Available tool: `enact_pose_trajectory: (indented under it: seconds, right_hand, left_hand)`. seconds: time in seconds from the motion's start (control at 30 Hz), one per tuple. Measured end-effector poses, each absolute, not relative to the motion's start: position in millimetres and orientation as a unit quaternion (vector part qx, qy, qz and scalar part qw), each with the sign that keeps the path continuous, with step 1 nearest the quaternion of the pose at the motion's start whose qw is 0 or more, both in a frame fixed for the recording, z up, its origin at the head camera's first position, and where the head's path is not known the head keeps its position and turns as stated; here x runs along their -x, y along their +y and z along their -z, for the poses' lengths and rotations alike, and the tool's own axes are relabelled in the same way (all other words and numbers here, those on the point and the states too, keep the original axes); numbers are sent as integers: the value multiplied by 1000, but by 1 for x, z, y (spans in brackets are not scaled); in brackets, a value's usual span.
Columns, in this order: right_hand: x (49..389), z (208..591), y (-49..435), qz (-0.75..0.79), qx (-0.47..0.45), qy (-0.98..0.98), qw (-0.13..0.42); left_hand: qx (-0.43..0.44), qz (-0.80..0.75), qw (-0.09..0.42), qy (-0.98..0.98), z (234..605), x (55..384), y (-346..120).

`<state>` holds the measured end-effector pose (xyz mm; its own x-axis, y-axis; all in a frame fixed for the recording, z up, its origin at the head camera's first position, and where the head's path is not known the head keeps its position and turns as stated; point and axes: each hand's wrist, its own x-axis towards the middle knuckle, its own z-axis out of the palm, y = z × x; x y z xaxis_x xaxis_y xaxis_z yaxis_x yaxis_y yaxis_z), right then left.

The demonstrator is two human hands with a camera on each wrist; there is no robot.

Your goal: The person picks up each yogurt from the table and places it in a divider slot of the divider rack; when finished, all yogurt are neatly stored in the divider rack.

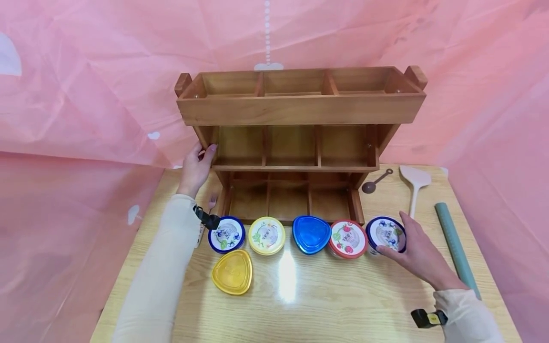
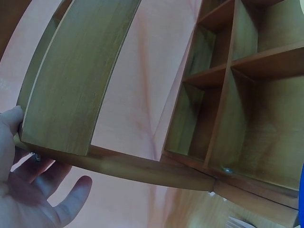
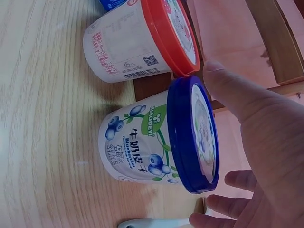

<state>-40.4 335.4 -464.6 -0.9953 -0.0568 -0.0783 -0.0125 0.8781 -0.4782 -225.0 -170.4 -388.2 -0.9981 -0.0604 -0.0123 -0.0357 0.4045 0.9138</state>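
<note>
My left hand (image 1: 196, 169) grips the left side of a tiered wooden rack (image 1: 300, 110), thumb on the inner side of the board, other fingers partly hidden behind it. In the left wrist view, the left hand (image 2: 35, 190) is at the side rail, some fingers spread below it. My right hand (image 1: 422, 252) is around a blueberry tub (image 1: 386, 234) with a dark blue lid. The right wrist view shows the thumb near the lid's upper edge and relaxed fingers (image 3: 228, 204) beside the blueberry tub (image 3: 142, 142), a small gap between them and the lid.
A red-lidded tub (image 1: 348, 239), blue triangular container (image 1: 311, 234), yellow-lidded tub (image 1: 267, 236) and another blueberry tub (image 1: 227, 234) line the rack's front. A yellow triangular container (image 1: 233, 272) sits nearer. Right lie a brown spoon (image 1: 373, 185), white spatula (image 1: 415, 178) and green roll (image 1: 458, 247).
</note>
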Motion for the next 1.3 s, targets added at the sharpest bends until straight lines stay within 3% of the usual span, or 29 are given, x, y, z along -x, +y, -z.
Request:
enact_pose_trajectory:
  seconds: [1.3]
  right_hand:
    - [41, 483, 332, 258, 4, 964, 71]
  left_hand:
    - [-27, 538, 7, -842, 393, 229, -172]
